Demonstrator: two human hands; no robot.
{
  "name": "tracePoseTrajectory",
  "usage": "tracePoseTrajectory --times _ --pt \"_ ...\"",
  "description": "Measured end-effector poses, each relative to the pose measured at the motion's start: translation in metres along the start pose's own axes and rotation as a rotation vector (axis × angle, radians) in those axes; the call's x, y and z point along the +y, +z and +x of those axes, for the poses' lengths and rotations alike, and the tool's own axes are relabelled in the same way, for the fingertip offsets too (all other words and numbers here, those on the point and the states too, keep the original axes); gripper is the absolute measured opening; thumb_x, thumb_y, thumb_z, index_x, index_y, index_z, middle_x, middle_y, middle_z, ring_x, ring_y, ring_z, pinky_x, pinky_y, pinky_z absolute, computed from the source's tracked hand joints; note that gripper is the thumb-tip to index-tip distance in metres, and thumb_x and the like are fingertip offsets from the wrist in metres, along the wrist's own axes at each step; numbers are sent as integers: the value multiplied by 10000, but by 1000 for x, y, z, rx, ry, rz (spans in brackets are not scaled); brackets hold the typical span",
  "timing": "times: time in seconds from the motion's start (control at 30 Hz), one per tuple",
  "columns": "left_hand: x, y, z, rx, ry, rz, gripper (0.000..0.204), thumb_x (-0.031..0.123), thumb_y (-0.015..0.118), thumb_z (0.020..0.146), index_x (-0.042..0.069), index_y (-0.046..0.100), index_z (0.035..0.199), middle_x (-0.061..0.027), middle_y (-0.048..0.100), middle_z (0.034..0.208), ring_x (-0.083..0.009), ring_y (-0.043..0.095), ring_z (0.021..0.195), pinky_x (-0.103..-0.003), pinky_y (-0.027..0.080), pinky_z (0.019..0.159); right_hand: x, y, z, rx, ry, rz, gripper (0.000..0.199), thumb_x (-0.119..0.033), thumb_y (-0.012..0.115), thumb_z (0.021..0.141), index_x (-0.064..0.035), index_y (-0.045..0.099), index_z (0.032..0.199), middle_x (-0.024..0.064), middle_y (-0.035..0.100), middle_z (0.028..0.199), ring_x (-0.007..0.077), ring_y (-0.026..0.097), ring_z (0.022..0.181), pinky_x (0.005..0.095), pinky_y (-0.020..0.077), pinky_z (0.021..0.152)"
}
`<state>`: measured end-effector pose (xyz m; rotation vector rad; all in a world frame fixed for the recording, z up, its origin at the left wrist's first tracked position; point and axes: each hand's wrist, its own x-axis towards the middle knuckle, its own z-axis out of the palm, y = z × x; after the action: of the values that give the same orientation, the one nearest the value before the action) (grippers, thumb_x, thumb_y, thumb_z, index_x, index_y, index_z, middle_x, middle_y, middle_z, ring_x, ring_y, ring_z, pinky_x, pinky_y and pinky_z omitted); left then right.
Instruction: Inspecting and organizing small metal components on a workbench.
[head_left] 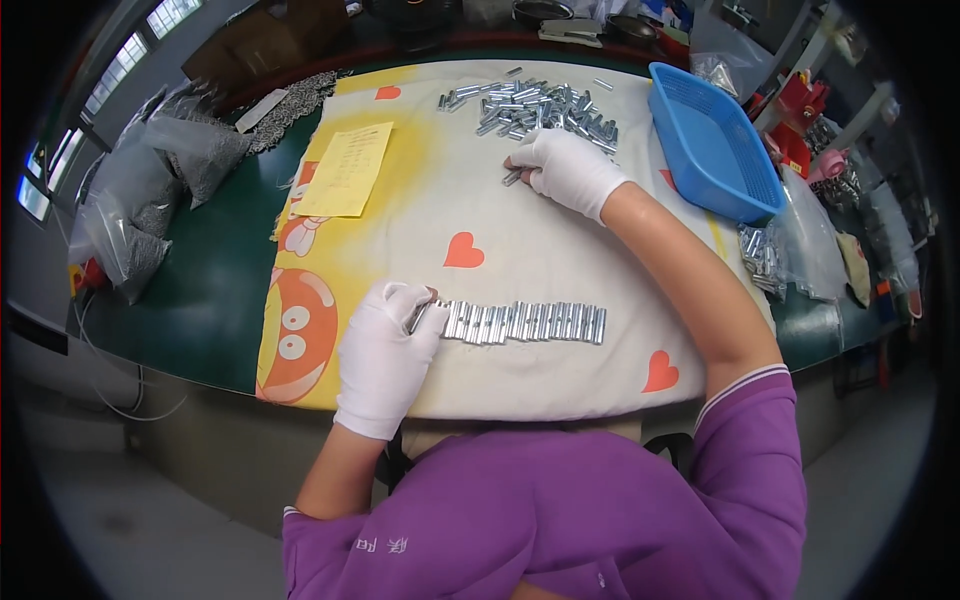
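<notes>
A row of short silver metal cylinders lies side by side on the cloth in front of me. At the row's left end my left hand, in a white glove with bare fingertips, is closed on a metal cylinder. My right hand, gloved the same way, is at the near edge of a loose pile of such cylinders. Its thumb and fingers pinch a metal cylinder; part of that piece is hidden by the fingers.
A patterned cloth covers the green table. A yellow paper sheet lies at the left. At the right stands a blue plastic basket, beside a bag of metal cylinders. Plastic bags of small metal parts sit at the far left.
</notes>
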<state>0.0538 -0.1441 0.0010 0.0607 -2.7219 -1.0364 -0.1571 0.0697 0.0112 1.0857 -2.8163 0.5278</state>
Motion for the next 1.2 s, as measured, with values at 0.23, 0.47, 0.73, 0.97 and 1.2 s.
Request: tracePoseTrajectory --times 0.23,0.47,0.73,0.97,1.2 --pt "-13 6 -4 71 260 48 131 59 690 818 22 714 942 -119 653 1034 -184 659 847 -294 524 721 4 14 55 97 -52 -290 110 -46 622 781 -48 693 865 161 658 891 348 633 886 427 516 781" --pt "-17 10 3 83 128 -105 107 141 688 819 62 718 886 -126 685 968 -280 669 835 -345 535 710 0 9 88 35 -3 -447 189 -31 611 761 -59 705 923 183 670 880 349 653 894 440 523 769" --pt "-20 9 5 83 68 -121 97 38 649 839 -10 652 923 -113 661 971 -200 659 811 -284 522 722 -8 12 72 -100 -83 -125 299 11 588 791 -51 688 1066 186 677 975 361 645 928 395 507 816" --pt "-18 6 4 126 107 -109 99 142 659 843 58 683 889 -115 677 901 -296 654 796 -370 524 694 -12 9 80 -122 45 -290 200 -113 566 850 -39 723 949 216 676 999 380 660 901 416 530 806" --pt "-24 7 5 175 82 -131 144 79 583 883 27 666 988 -154 678 992 -331 664 879 -387 531 755 -21 15 75 -91 126 53 254 -167 633 833 -33 712 1033 222 683 1003 363 650 947 395 509 847"
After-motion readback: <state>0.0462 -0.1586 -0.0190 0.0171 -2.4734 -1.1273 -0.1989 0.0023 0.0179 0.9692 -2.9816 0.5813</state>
